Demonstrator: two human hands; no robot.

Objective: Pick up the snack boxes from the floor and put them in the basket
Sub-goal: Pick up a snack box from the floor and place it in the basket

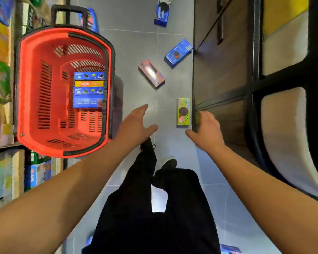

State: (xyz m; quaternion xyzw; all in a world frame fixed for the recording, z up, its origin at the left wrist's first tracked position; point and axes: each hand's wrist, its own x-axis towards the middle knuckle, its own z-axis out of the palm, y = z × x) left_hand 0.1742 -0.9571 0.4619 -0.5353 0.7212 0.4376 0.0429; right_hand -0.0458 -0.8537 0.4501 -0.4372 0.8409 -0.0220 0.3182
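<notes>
Head view looks straight down a shop aisle: red basket [44, 92] sits on the floor at left, beside the shelves [0, 74], mouth up so boxes can be dropped in from above. Four boxes already stacked in basket [88, 89], lined along its right wall, flat and tidy. Left hand [136, 123] is out over the floor just right of the basket rim, fingers straight and spread, released, holding nothing; probably reaching toward the next pick. Right hand [204, 125] hangs near the dark cabinet edge [194, 79] on the right, fingers loosely curled down, nothing visibly held, though fingertips are partly hidden, so contact with the edge cannot be told. Green box [183, 112] lies flat on the floor just left of the right hand, tight against the cabinet base; closest target, judged the next pick for the right hand. Pink box [151, 74] lies angled farther out, beyond the left hand's fingertips, apart from them. Blue box [178, 53] is farther still, to the right, against the cabinet. Another blue box [162, 12] is at the far end of the aisle, well apart. One more blue one stands behind basket handle [89, 19]. Blue corner [229, 249] shows near the feet at bottom. Dark trousers [154, 217] and shoes fill the near centre. Task is partway: several boxes left on the floor.
</notes>
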